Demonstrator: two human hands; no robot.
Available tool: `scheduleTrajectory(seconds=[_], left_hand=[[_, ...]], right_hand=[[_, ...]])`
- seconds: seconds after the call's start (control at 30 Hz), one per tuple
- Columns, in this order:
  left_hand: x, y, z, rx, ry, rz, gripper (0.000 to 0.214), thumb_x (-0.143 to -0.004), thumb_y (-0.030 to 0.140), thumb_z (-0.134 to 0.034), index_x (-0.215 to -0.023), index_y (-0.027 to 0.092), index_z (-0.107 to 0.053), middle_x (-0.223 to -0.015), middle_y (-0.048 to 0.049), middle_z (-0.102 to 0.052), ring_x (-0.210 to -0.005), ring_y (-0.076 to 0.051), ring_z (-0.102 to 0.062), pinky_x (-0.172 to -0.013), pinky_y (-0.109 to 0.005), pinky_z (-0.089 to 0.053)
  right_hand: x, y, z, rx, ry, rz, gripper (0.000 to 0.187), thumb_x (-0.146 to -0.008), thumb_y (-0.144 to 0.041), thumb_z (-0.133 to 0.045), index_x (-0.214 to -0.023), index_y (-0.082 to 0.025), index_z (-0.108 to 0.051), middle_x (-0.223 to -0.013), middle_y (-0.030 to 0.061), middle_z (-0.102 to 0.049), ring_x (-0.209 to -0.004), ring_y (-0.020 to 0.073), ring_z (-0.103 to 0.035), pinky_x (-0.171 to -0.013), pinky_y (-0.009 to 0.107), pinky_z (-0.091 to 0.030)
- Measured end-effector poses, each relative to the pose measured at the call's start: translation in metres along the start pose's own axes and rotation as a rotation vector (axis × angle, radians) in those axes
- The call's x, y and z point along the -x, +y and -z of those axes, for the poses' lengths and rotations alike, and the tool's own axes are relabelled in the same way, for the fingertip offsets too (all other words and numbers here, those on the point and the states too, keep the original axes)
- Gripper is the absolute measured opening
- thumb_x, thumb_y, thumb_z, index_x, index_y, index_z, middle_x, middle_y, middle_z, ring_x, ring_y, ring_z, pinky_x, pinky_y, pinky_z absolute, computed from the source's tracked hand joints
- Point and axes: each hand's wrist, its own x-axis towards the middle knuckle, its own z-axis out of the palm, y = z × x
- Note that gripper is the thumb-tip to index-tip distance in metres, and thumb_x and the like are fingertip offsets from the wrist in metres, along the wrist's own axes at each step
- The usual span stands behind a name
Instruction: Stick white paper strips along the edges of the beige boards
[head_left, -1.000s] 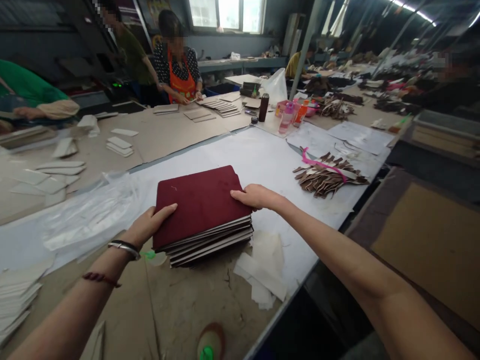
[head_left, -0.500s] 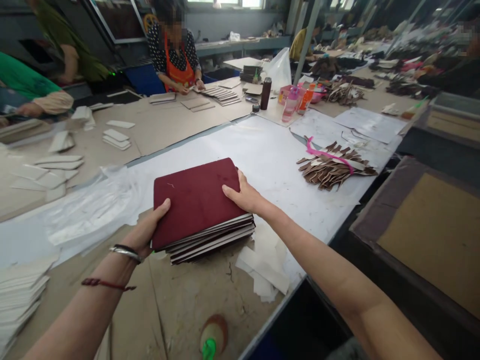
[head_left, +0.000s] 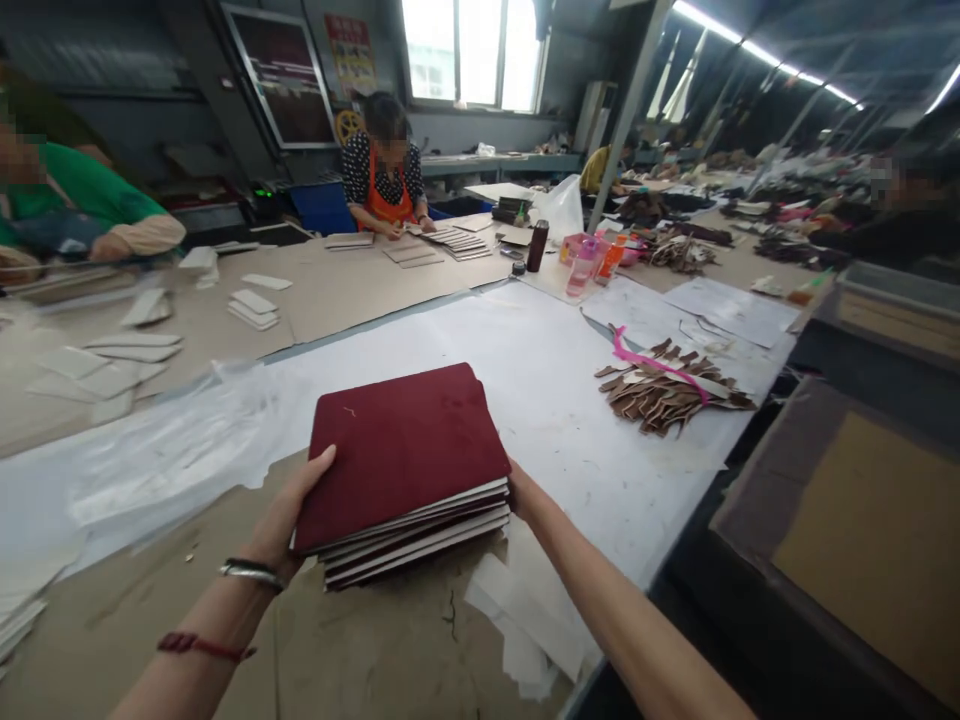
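A stack of maroon panels (head_left: 409,450) with pale edges sits low in the middle of the head view, above the worktable. My left hand (head_left: 307,490) grips its left side, thumb on the top panel and fingers out of sight beneath. Against the right side is my right hand (head_left: 523,492), its fingers hidden by the stack. Loose white paper pieces (head_left: 525,625) lie just right of and below the stack. A crumpled clear plastic sheet (head_left: 187,440) is spread to the left.
A bundle of brown strips (head_left: 664,385) tied with pink ribbon lies right. Farther back stand a dark bottle (head_left: 537,246) and an orange bottle (head_left: 612,258). A person in an orange apron (head_left: 390,205) works across the table, and a green sleeve (head_left: 97,185) shows at left. Boxes (head_left: 847,540) stand right.
The camera view has tipped upward, so the scene sits lower. My right thumb has left the top panel, and that hand has slid down to the stack's right side.
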Motion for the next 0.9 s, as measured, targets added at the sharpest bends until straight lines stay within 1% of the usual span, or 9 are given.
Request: scheduleTrajectory(seconds=[0.07,0.17,0.27,0.37,0.5,0.6,0.67,0.83,0.9], left_hand=[[0.001,-0.003,-0.003,0.025,0.011,-0.029,0.031,-0.088,0.023,-0.048,-0.113,0.007,-0.057,-0.076,-0.0095,-0.071,-0.066,-0.021,-0.068,-0.06,-0.028,-0.059],[0.002,-0.006,-0.008,0.004,0.026,-0.059,0.028,-0.089,0.017,-0.044,-0.112,0.007,-0.056,-0.07,-0.0063,-0.07,-0.062,-0.02,-0.068,-0.059,-0.029,-0.059],[0.0,-0.009,-0.011,0.009,0.051,-0.063,0.027,-0.087,0.013,-0.045,-0.11,0.009,-0.058,-0.071,-0.0037,-0.071,-0.063,-0.019,-0.068,-0.06,-0.028,-0.059],[-0.002,-0.009,-0.01,0.005,0.099,-0.054,0.029,-0.087,0.013,-0.044,-0.112,0.012,-0.059,-0.07,-0.0029,-0.071,-0.067,-0.02,-0.068,-0.063,-0.029,-0.059],[-0.008,-0.005,-0.004,-0.002,0.124,0.023,0.035,-0.088,0.012,-0.042,-0.12,0.017,-0.055,-0.078,-0.0029,-0.072,-0.074,-0.021,-0.068,-0.07,-0.032,-0.059],[-0.012,-0.001,0.0,0.046,0.102,0.117,0.036,-0.089,0.022,-0.044,-0.124,0.019,-0.053,-0.085,-0.005,-0.072,-0.08,-0.023,-0.068,-0.075,-0.035,-0.058],[-0.011,0.001,-0.001,0.049,0.084,0.14,0.039,-0.089,0.033,-0.045,-0.126,0.019,-0.052,-0.089,-0.006,-0.072,-0.083,-0.025,-0.067,-0.075,-0.034,-0.058],[0.002,0.006,-0.008,-0.02,0.13,0.059,0.044,-0.088,0.04,-0.048,-0.128,0.021,-0.048,-0.099,-0.0058,-0.07,-0.076,-0.019,-0.068,-0.067,-0.023,-0.058],[0.004,0.007,-0.007,-0.005,0.092,0.091,0.045,-0.088,0.041,-0.048,-0.127,0.02,-0.049,-0.101,-0.0078,-0.069,-0.078,-0.02,-0.068,-0.067,-0.024,-0.057]], right_hand=[[0.003,0.006,-0.011,-0.098,-0.041,-0.053,0.083,-0.083,-0.072,-0.006,-0.116,-0.016,-0.059,-0.108,0.0095,-0.066,-0.102,0.022,-0.061,-0.099,0.042,-0.041],[0.01,0.002,-0.017,-0.321,-0.1,-0.142,0.084,-0.084,-0.07,-0.005,-0.112,-0.014,-0.062,-0.095,0.0091,-0.07,-0.093,0.0214,-0.064,-0.098,0.041,-0.041],[0.017,0.001,-0.017,-0.507,-0.125,-0.145,0.083,-0.083,-0.072,-0.009,-0.112,-0.015,-0.061,-0.091,0.0077,-0.071,-0.093,0.0216,-0.065,-0.098,0.04,-0.041],[0.022,0.006,-0.017,-0.534,-0.102,-0.137,0.083,-0.083,-0.072,-0.008,-0.116,-0.016,-0.06,-0.097,0.0075,-0.07,-0.1,0.0218,-0.062,-0.101,0.04,-0.037],[0.019,-0.001,-0.005,-0.415,-0.117,-0.08,0.08,-0.085,-0.07,-0.011,-0.129,-0.014,-0.048,-0.128,0.0112,-0.054,-0.124,0.0226,-0.043,-0.108,0.04,-0.027],[0.014,-0.027,0.012,-0.216,0.068,0.078,0.085,-0.082,-0.074,-0.017,-0.142,-0.014,-0.025,-0.147,0.01,-0.024,-0.137,0.0198,-0.017,-0.112,0.04,-0.009],[0.007,-0.046,0.016,-0.106,0.15,0.182,0.093,-0.078,-0.077,-0.013,-0.144,-0.012,-0.013,-0.151,0.0097,-0.011,-0.138,0.0184,-0.008,-0.112,0.039,-0.002],[-0.012,-0.072,-0.008,0.253,0.027,0.261,0.105,-0.071,-0.081,-0.03,-0.144,-0.008,-0.012,-0.151,0.0106,-0.006,-0.139,0.0196,0.002,-0.113,0.034,0.003],[-0.015,-0.073,-0.009,0.186,-0.035,0.251,0.105,-0.069,-0.08,-0.037,-0.144,-0.01,-0.014,-0.152,0.0086,-0.006,-0.139,0.0188,0.003,-0.112,0.032,0.005]])
